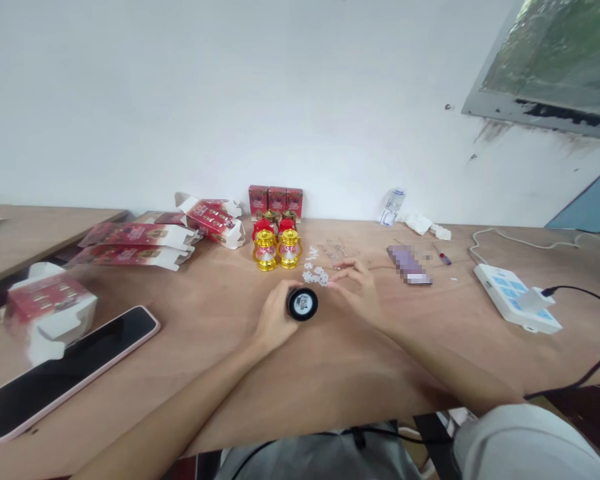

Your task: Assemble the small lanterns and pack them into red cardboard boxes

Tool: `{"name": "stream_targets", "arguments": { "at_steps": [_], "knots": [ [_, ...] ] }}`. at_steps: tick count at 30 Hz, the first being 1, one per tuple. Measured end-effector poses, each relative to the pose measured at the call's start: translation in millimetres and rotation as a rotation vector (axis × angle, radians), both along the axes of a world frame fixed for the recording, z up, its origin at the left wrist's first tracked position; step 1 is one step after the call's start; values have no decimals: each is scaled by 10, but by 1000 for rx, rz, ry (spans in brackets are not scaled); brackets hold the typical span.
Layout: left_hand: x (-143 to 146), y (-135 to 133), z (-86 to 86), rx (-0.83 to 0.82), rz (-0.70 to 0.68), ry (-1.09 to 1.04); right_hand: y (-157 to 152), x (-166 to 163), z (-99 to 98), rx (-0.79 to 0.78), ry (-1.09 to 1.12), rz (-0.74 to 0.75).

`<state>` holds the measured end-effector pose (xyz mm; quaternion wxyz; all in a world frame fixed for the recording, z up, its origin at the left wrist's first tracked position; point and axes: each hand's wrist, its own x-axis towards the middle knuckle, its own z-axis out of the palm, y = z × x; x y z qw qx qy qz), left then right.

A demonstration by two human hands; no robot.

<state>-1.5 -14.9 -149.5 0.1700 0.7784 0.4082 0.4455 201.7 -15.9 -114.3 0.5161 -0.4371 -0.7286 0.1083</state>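
Note:
My left hand (276, 319) is wrapped round a small black round object (303, 304), its flat end turned up towards me with a pale disc in the middle; its body is hidden below. My right hand (356, 291) is at the edge of a pile of small white pieces (315, 275), thumb and index fingertips pinched close together on one of them. Just beyond stand two gold mini lanterns (266, 251), with red and dark ones (287, 224) behind them. Several thin small metal parts (339, 249) lie past my right fingertips.
Three red boxes (277, 201) stand against the wall. Unfolded red cartons (140, 244), an open box (53, 303) and a phone (75, 367) lie left. Rightwards are a purple packet-like item (409, 265), a screwdriver (445, 258), a power strip (515, 299) and cables.

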Motion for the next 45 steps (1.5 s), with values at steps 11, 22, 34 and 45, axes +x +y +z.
{"name": "stream_targets", "arguments": {
  "at_steps": [11, 22, 34, 45],
  "knots": [
    [17, -15, -7, 11, 26, -18, -231, -360, 44, 343, -308, 16],
    [26, -30, 31, -42, 54, -16, 382, 579, 21, -152, -659, -437],
    [9, -20, 23, -36, 42, -1, 566, 808, -280, -246, -693, -421],
    [20, -30, 38, -10, 24, -17, 5, 55, 81, 272, -286, 73]
  ]
}}
